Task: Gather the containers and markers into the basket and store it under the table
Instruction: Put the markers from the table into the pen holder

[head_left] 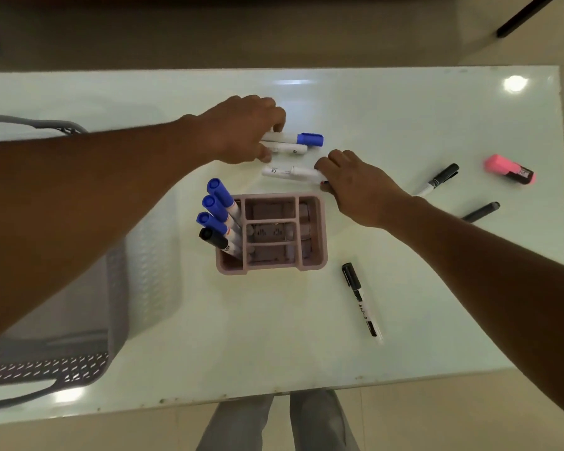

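A pink divided container (313,236) stands mid-table with several blue-capped and black-capped markers (220,203) upright in its left slot. Beyond it, my left hand (241,128) closes its fingers on two white markers, one with a blue cap (310,139). My right hand (355,183) pinches the right end of a third white marker (290,172) that lies on the table. The grey perforated basket (46,362) sits at the left, partly under my left arm.
Loose on the white table (274,336): a black-capped marker (362,297) near the container, two black markers (443,179) (481,212) at the right, and a pink highlighter (508,169) far right. The table's near edge is above my legs.
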Demonstrator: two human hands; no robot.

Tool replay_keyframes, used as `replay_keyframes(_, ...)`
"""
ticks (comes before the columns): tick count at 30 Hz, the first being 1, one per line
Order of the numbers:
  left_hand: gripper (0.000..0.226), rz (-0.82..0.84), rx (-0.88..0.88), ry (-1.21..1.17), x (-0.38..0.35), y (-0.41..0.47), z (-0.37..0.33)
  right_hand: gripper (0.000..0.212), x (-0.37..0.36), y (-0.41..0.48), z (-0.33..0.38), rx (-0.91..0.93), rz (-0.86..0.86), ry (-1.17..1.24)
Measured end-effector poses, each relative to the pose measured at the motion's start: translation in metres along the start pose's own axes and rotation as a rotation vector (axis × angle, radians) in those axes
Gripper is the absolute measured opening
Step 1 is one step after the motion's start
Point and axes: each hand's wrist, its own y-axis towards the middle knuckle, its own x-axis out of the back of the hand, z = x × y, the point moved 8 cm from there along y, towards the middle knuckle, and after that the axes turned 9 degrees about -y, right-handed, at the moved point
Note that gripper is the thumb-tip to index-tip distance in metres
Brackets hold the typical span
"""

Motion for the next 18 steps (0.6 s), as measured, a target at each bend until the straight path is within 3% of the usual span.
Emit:
replay_keyframes(4, 0.021, 0.047, 0.050, -0.039, -0.014, -0.004, 0.003, 0.018, 0.006, -0.020, -0.003, -0.074, -0.060, 0.081)
replay_keyframes(8, 0.019, 0.024, 0.152, -0.208, -0.011, -0.008, 0.007, 0.019, 0.020, -0.031, -0.009, -0.196, -0.144, 0.194)
replay_keyframes(11, 0.021, -0.164, 0.204, -0.553, 0.019, -0.024, -0.007, 0.008, 0.045, -0.038, -0.018, -0.373, -0.265, 0.445)
replay_keyframes(14, 0.019, -0.307, 0.153, -0.899, 0.059, -0.056, -0.040, 0.014, 0.075, -0.044, -0.018, -0.525, -0.364, 0.874)
replay_keyframes(16, 0.024, -0.327, 0.114, -1.125, 0.074, -0.077, -0.064, 0.014, 0.098, -0.050, -0.011, -0.549, -0.410, 1.132)
replay_keyframes(18, 0.025, -0.290, 0.184, -1.398, 0.071, -0.095, -0.078, 0.010, 0.115, -0.055, 0.001, -0.511, -0.415, 1.323)
